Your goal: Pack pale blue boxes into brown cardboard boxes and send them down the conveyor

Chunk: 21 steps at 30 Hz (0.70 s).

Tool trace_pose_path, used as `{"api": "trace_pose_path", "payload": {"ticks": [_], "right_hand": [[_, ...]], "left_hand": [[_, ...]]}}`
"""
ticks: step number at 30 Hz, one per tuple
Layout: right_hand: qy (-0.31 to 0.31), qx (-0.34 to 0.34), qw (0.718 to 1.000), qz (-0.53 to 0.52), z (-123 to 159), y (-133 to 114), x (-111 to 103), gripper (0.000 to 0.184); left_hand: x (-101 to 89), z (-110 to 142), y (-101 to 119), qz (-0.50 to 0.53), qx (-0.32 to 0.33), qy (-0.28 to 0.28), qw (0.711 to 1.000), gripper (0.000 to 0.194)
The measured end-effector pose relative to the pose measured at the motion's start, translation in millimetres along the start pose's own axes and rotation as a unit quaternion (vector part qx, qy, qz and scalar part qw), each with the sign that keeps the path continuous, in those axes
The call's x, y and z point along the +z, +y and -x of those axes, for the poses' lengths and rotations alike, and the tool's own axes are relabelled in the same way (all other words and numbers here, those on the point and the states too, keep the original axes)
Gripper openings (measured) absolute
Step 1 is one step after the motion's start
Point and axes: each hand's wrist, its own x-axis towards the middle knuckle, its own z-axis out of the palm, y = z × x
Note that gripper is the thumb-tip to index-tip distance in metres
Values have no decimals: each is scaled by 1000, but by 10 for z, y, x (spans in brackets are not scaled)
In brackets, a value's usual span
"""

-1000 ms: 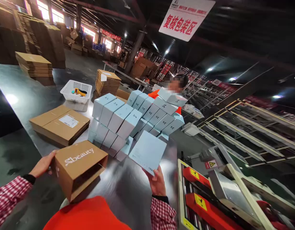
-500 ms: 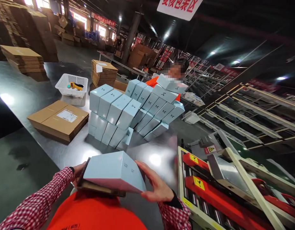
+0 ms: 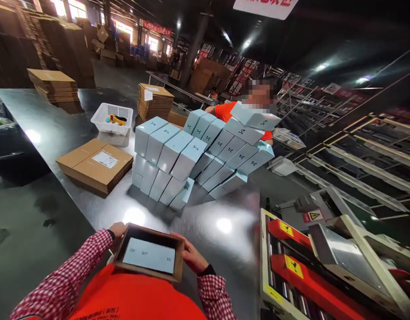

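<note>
Brown carton (image 3: 148, 275), pale-blue box (image 3: 149, 255) inside, clasped by left hand (image 3: 118, 231) and right hand (image 3: 189, 258); fingers seemingly curled shut.

You stand in a dim warehouse under a dark ceiling with small bright lamps (image 3: 320, 67). Your steel counter (image 3: 51, 133) mirrors their glare. Beyond it – cardboard stacks (image 3: 54, 86), a dark pillar (image 3: 195, 44) and daylit windows (image 3: 71, 8). Right of you, metal racking (image 3: 365, 155) – and a roller conveyor (image 3: 291, 271).
</note>
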Motion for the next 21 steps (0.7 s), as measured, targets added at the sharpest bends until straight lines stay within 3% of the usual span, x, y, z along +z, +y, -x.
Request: {"api": "trace_pose_path", "payload": {"ticks": [3, 6, 10, 14, 16, 18, 21], "right_hand": [[2, -27, 999, -37, -28, 140, 75, 92], [21, -33, 998, -49, -45, 210, 118, 96], [86, -39, 995, -13, -95, 289, 213, 85], [192, -59, 978, 62, -213, 362, 423, 68], [244, -73, 963, 86, -282, 401, 522, 61], [265, -84, 954, 112, -337, 439, 583, 57], [250, -89, 953, 146, -357, 479, 571, 49]], "left_hand": [[-311, 342, 146, 23, 19, 3, 1000, 51], [-518, 810, 214, 70, 82, -34, 994, 51], [-404, 1151, 78, 10, 181, -38, 983, 48], [-77, 1096, 9, -100, 229, -127, 960, 44], [-3, 1001, 90, -112, 245, -142, 953, 57], [-15, 883, 212, -111, 238, -101, 960, 79], [-98, 703, 318, -177, 148, 3, 973, 91]]}}
